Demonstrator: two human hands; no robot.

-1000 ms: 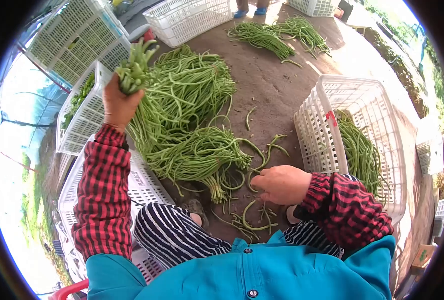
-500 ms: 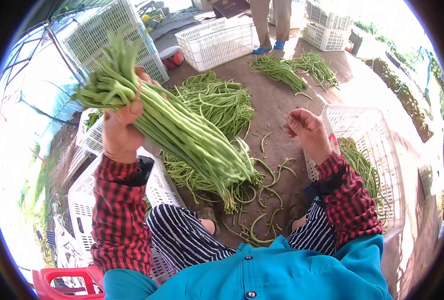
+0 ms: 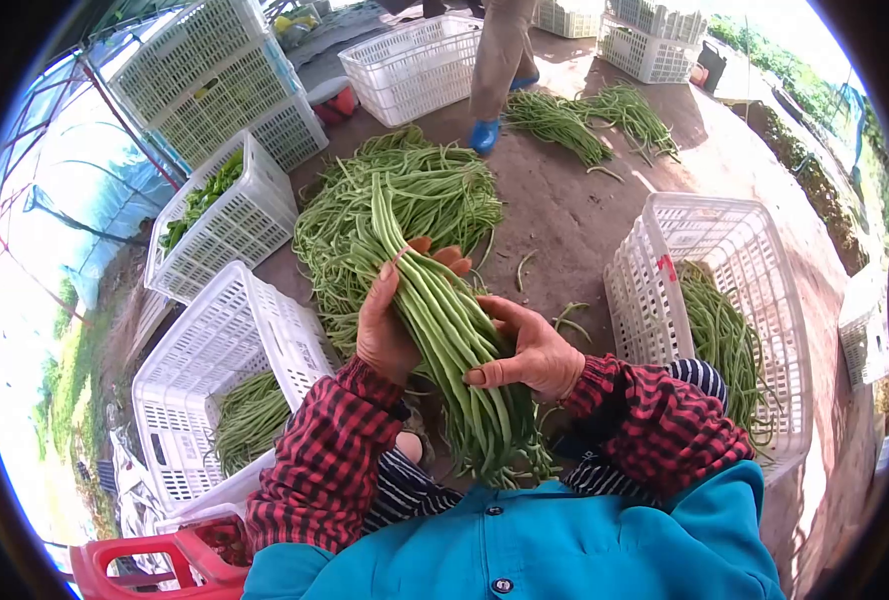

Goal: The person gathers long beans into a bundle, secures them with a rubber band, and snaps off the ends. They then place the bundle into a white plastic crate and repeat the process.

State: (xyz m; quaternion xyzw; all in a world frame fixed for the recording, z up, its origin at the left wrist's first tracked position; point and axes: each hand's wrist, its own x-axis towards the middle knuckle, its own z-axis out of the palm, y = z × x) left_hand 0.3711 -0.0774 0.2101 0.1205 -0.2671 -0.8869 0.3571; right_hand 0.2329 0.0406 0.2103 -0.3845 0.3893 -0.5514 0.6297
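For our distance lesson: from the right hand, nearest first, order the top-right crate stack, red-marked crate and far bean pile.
1. Red-marked crate, right of the right hand.
2. Far bean pile, ahead.
3. Top-right crate stack, beyond the pile.

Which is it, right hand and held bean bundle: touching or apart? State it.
Touching. The head view shows the right hand against the bundle of long green beans, its thumb laid over the front of the stalks.

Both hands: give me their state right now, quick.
Left hand: closed around the banded upper part of the long green bean bundle.
Right hand: closed on the same bundle lower down, thumb across its front.
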